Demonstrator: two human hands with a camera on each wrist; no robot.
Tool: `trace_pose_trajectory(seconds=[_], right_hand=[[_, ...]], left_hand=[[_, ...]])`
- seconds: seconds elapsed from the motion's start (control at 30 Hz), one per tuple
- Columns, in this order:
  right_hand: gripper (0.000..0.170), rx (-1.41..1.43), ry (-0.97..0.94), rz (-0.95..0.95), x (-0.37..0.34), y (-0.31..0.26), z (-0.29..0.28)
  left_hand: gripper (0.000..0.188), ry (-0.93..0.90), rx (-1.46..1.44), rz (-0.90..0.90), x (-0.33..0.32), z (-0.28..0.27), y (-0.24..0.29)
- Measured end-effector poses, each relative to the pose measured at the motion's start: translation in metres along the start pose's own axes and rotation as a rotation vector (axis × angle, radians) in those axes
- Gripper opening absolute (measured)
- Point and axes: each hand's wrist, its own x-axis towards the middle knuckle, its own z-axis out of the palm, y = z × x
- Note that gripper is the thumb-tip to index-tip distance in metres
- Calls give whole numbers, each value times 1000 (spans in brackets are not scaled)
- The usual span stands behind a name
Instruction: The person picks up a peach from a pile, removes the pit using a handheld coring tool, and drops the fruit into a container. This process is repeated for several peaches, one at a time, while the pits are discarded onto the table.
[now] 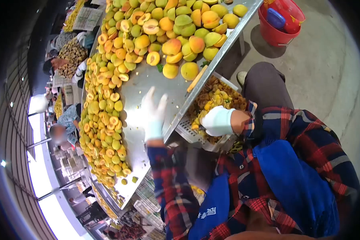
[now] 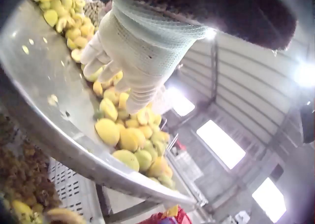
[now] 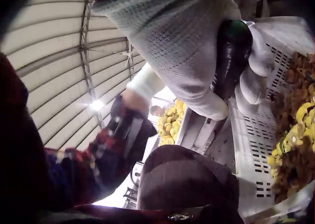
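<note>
My left hand (image 1: 152, 112), in a white glove, is over the bare metal tabletop (image 1: 138, 82), fingers spread with nothing in them. In the left wrist view its fingers (image 2: 101, 61) overlap the heap of halved yellow peaches (image 2: 129, 138) behind. My right hand (image 1: 218, 120), also gloved, is below the table edge, over a white perforated crate (image 1: 188, 131) of brown scraps and yellow fruit pieces (image 1: 217, 99). In the right wrist view it grips a smooth dark handle (image 3: 230, 59), with fingers and thumb around it; the tool's far end is hidden.
A large heap of whole and halved peaches (image 1: 172, 28) covers the table's far and left parts. A tan strip (image 1: 197, 79) lies along the raised metal rim. A red bucket (image 1: 274, 34) with a blue item stands on the floor. Other people (image 1: 68, 124) sit beyond the table.
</note>
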Motion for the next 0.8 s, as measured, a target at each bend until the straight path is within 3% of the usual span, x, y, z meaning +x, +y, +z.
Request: trace_pose_trajectory(seconds=[0.03,0.1,0.2,0.27,0.33,0.37,0.4,0.47,0.53,0.63,0.67,0.7,0.73,0.8], right_hand=[[24,-2,12,9,1,0,1],[20,9,66,-52,1,3,2],[20,-12,135,-35,-1,7,-7],[20,-23,160,-17,-2,14,-12],[24,-27,112,50,-3,11,-29],[26,27,159,19,-5,12,-31],[29,70,211,-17,-5,13,-37],[34,109,175,-76,-2,8,-42],[34,659,-234,30,0,-7,-54],[38,1583,-531,-99,-2,-16,-24],[43,1727,-515,-8,-7,-27,-23],[45,1884,-575,18,-4,-29,-11],[47,2046,-631,46,-1,-31,3],[50,1919,-675,105,-6,-41,9]], left_hand=[[59,-3,113,239,42,27,14],[67,18,162,291,90,69,18],[68,-48,273,164,109,91,32],[64,-10,317,182,111,95,13],[57,-64,-451,-138,104,86,-11],[51,-257,-1033,-338,85,65,-20],[51,-245,-1465,-540,67,49,-18],[56,-288,-1773,-448,29,26,-14],[57,-232,-1825,-420,-6,16,-9],[59,-128,-1868,-378,-47,13,2],[59,-71,-1860,-365,-57,16,9],[60,149,-1719,-447,-61,22,19],[60,157,-1719,-456,-69,24,24],[62,281,-1634,-445,-81,27,36]])
